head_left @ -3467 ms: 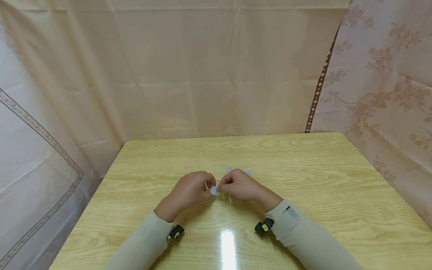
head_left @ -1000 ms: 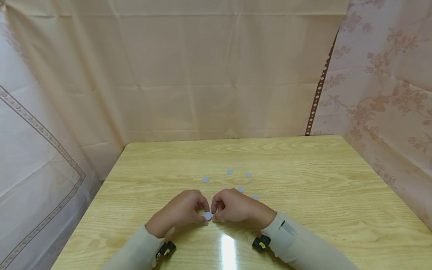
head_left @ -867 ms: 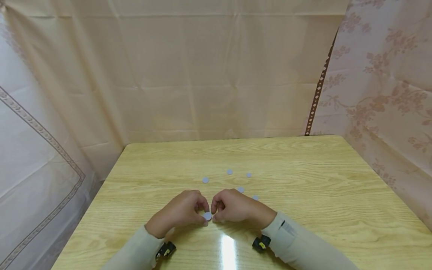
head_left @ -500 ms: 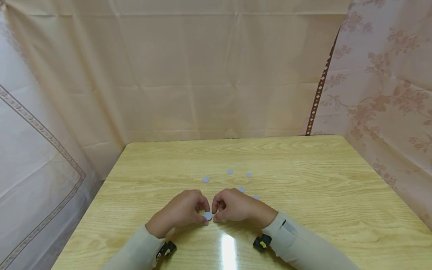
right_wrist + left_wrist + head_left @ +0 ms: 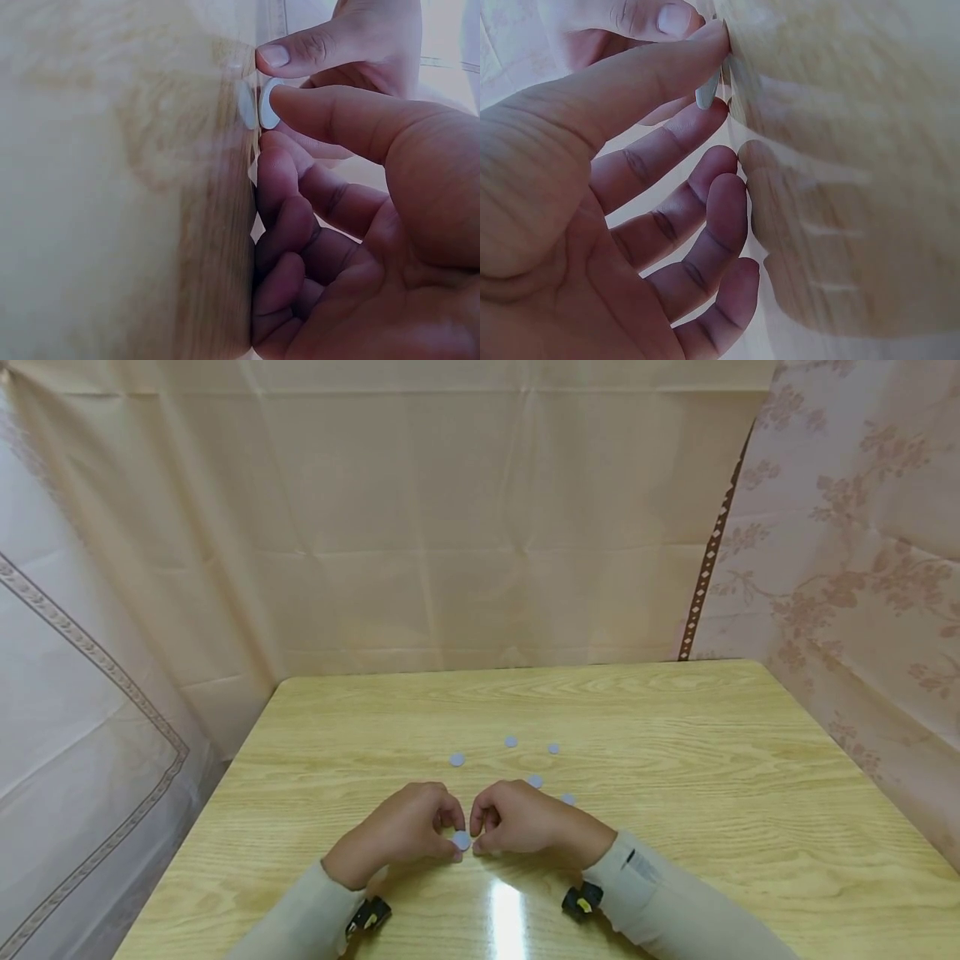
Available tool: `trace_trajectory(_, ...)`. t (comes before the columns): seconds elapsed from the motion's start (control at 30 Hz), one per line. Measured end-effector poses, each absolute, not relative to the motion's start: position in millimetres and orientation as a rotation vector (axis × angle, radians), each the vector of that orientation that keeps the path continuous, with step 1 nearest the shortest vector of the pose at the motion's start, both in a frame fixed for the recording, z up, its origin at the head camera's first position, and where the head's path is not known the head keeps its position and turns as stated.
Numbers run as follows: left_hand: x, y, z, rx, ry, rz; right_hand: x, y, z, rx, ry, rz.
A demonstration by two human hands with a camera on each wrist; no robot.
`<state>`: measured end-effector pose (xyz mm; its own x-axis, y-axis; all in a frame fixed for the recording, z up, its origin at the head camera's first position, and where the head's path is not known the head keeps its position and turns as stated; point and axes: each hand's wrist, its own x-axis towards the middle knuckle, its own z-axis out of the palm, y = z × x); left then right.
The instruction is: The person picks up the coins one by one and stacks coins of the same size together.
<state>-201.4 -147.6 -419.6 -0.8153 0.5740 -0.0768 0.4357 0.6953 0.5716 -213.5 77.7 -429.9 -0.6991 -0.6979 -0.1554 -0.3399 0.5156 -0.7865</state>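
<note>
A small, thin white disc (image 5: 461, 841) is between my two hands near the front middle of the table. My left hand (image 5: 405, 827) has thumb and index finger curled about its left side; in the left wrist view the disc (image 5: 707, 91) stands on edge between them. Opposite, my right hand (image 5: 528, 818) has bent fingers, with thumb and index fingertips right at the disc's right edge. In the right wrist view the right thumb overlaps the disc (image 5: 268, 109). Other fingers of both hands are curled down at the tabletop.
Several similar discs lie flat beyond the hands, among them a left one (image 5: 457, 760), a far one (image 5: 511, 742) and one (image 5: 568, 799) beside my right wrist. The wood-grain table (image 5: 675, 760) backs onto a beige curtain (image 5: 465, 527).
Since the oldest frame, both hands have come nearer my body with a disc between them, and more discs show behind them. Over the last second nothing visibly moves.
</note>
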Motion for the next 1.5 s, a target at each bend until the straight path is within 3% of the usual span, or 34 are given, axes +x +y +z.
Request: trace_trajectory(1.5, -207, -155, -424, 0.781, 2.600, 0.858, -206, 63, -426, -0.816, 2.397, -1.044)
